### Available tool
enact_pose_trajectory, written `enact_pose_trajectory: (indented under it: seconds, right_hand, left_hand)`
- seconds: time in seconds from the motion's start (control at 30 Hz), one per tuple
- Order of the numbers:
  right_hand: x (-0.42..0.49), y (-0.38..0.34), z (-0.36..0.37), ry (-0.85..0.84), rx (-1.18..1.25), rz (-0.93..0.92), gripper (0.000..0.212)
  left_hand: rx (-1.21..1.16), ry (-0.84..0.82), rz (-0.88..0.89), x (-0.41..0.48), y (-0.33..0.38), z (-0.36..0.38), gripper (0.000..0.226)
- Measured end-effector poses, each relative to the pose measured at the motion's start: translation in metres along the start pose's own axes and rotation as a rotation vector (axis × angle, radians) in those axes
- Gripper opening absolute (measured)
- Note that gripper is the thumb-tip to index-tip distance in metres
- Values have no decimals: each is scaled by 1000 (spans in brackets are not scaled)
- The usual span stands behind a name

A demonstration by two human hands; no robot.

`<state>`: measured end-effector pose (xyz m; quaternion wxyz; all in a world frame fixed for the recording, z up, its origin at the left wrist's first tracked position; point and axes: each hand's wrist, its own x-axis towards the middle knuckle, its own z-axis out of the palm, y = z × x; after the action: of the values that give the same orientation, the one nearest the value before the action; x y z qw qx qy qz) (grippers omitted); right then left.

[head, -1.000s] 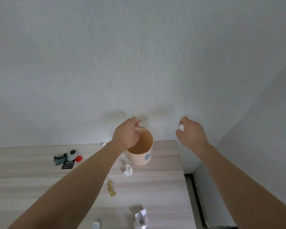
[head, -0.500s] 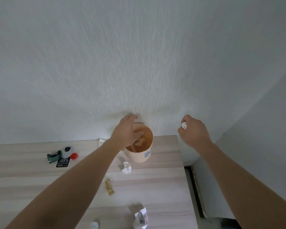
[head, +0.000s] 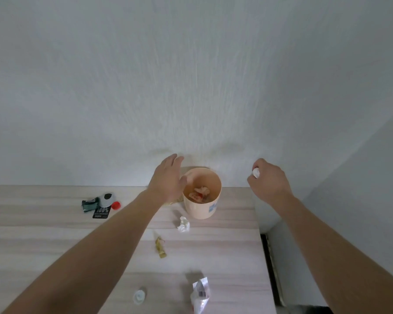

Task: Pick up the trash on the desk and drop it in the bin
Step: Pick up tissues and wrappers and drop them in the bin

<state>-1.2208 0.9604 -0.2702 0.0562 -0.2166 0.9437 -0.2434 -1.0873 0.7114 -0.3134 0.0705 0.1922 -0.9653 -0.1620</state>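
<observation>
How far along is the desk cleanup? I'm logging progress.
Done: scraps lie inside the peach plastic bin; the open left hand is empty. In hand: the right hand grips a white wad. Left: crumpled white tissue, yellow wrapper, silver packet.

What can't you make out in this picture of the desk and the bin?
Head view only:
- White scrap in the right hand: mostly hidden by curled fingers.
- Bin: its left rim is hidden behind the open left hand, and its contents are too small to identify.
- Something yellowish left of the bin's base, mostly hidden by the left wrist.
- Silver wrapper: cut off by the bottom edge.
- Print on the black label: too small, apart from "100%".
</observation>
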Motion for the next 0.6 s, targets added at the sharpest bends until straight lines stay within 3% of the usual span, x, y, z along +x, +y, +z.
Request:
enact_pose_trajectory:
  seconds: [0.27,0.6]
  right_hand:
    - [-16,-21,20,-23,-14,-20,7]
    - [0,-8,64,-84,-116,98,10]
  left_hand:
    - [2,-71,-80,-32,-43,-1,62]
    - [-22,-315,-104,-13,-82,72,47]
